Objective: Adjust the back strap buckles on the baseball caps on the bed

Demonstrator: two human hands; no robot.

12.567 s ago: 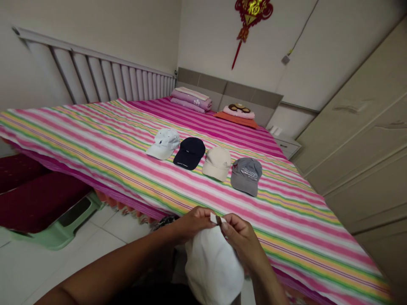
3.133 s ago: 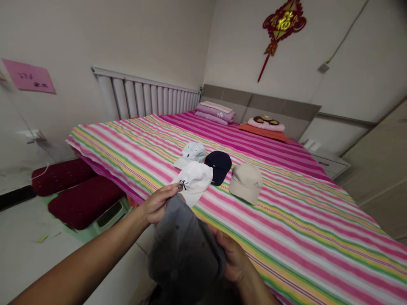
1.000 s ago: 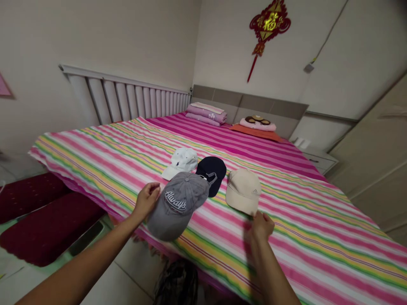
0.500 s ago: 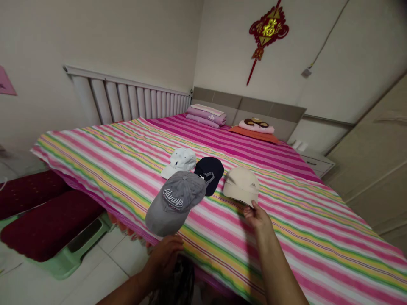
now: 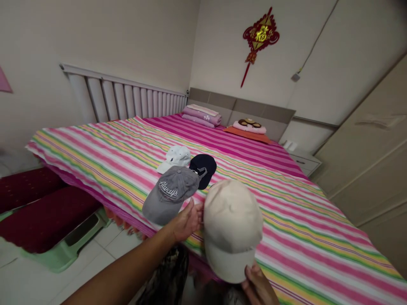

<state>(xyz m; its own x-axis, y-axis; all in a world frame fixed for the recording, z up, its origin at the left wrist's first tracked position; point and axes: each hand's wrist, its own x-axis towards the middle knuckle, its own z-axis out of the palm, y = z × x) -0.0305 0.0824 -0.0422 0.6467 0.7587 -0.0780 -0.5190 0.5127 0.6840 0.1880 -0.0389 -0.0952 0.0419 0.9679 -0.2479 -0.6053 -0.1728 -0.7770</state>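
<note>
Both hands lift the beige cap (image 5: pixel 232 228) above the bed (image 5: pixel 302 237): left hand (image 5: pixel 187 220) fingers pinch its side, right hand (image 5: pixel 257 286) fingers grip the brim. It looks like inspection; turning it comes next.

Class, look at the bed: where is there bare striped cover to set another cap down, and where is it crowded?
Free: the cover right of the beige cap, held by the left hand and right hand; also the stretch between the caps and the railing. Crowded: the grey cap, navy cap and white cap, bunched together.
</note>
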